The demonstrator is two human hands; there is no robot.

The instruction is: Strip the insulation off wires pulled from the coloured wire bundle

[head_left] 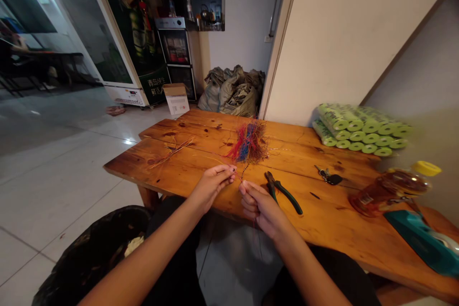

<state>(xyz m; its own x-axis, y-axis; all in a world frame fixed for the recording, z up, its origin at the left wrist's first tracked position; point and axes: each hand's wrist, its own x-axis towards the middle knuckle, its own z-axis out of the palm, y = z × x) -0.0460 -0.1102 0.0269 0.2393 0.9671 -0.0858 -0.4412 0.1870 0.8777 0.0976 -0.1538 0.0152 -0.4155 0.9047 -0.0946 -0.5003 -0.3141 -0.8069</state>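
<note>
Near the table's front edge, my left hand (pixel 215 182) pinches a thin reddish wire between thumb and fingertips. Just right of it, my right hand (pixel 256 203) is closed on the same thin strands, whose ends hang below the fist. A short dark beaded-looking strand (pixel 245 169) rises from the right fingertips. Behind both hands lies a tangled pile of red and blue wires (pixel 249 141). A few loose copper-coloured wires (pixel 172 153) are spread to the left. Pliers with green handles (pixel 283 191) lie right of my right hand.
On the wooden table (pixel 322 229), keys (pixel 328 175), a bottle with a yellow cap (pixel 390 191), a teal tape dispenser (pixel 423 244) and green-wrapped rolls (pixel 358 129) are at the right. A black-lined bin (pixel 96 248) stands at lower left. A person sits far left.
</note>
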